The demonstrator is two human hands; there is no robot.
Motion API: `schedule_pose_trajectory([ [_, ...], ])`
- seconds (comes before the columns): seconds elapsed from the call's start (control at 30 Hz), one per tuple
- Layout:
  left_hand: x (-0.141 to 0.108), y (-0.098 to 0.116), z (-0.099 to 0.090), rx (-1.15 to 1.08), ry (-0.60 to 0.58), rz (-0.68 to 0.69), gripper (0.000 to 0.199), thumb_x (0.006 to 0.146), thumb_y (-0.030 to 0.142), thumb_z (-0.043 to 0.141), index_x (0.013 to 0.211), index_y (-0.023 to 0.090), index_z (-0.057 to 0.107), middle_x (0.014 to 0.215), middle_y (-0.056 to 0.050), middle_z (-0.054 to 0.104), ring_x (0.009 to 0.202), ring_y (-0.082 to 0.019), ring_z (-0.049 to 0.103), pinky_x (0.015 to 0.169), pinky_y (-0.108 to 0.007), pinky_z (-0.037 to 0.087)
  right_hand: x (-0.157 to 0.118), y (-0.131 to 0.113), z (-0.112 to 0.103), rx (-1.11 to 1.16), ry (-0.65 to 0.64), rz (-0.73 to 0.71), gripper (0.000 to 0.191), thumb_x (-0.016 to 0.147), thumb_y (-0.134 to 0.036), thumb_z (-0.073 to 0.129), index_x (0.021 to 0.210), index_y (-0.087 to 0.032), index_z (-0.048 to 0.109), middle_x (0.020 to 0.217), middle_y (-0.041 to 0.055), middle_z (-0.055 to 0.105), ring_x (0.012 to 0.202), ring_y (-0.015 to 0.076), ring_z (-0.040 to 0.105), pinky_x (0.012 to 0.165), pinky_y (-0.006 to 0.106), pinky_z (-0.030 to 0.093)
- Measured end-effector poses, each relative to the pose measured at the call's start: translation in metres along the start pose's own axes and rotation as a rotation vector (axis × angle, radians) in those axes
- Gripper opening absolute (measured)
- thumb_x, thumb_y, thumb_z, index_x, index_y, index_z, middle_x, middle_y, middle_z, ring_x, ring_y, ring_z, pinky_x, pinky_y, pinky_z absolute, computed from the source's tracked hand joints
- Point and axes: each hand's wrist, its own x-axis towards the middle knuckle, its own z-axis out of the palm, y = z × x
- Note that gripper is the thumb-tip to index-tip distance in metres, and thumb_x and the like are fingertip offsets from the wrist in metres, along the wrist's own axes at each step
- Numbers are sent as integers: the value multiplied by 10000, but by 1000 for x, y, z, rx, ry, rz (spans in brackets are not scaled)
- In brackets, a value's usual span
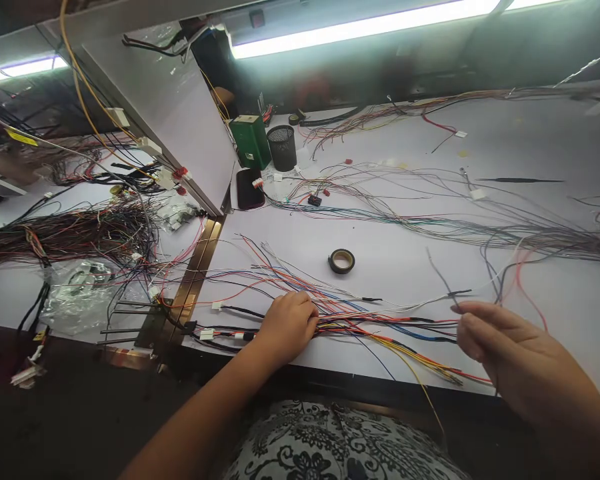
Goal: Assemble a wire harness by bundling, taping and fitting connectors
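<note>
My left hand (289, 328) is closed over a bundle of coloured wires (350, 319) near the table's front edge. White connectors (207, 334) on black-sleeved leads stick out to its left. On the right, my right hand (520, 353) pinches a thin dark wire (439, 275) between thumb and fingertips, its free end pointing up and left. Red, blue and yellow wire ends (445, 373) lie between the two hands. A roll of black tape (341, 261) rests on the table behind the bundle.
Long loose wires (430, 227) run across the table's middle. A green box (250, 141), a black mesh cup (283, 148) and a dark phone-like slab (250, 188) stand by the white divider (180, 113). Beyond it lie a tangled wire heap (90, 230) and a clear plastic bag (83, 293).
</note>
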Motion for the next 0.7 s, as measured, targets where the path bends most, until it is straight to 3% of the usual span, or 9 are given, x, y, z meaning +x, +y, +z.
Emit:
schedule_pose_trajectory([
  [0.17,4,1,-6,-60,-67,-65,143,907,232,466,845,186,588,881,-45,635,866,-207,568,780,-342,435,-23,4,23,-336,-482,136,430,843,-547,584,1139,-235,590,584,-52,427,525,116,392,499,236,335],
  [0.27,5,1,-9,-105,-83,-96,144,910,240,456,846,192,575,875,-39,645,859,-205,575,761,-334,429,-33,6,39,-379,-644,200,426,873,-528,529,1193,-251,573,593,-67,381,493,100,337,463,218,269],
  [0.47,4,-2,-10,-153,-80,-84,153,915,254,440,854,199,569,875,-33,650,846,-196,578,750,-318,432,-28,13,64,-510,-673,201,411,865,-488,512,1174,-233,603,540,-70,427,464,107,373,456,217,257],
  [0.7,4,-2,-15,-247,-83,-117,178,906,284,457,923,203,614,915,-36,684,869,-197,610,754,-309,459,-21,4,93,-682,-615,-94,386,910,-415,440,1195,-215,605,637,-3,611,619,185,583,568,271,411],
])
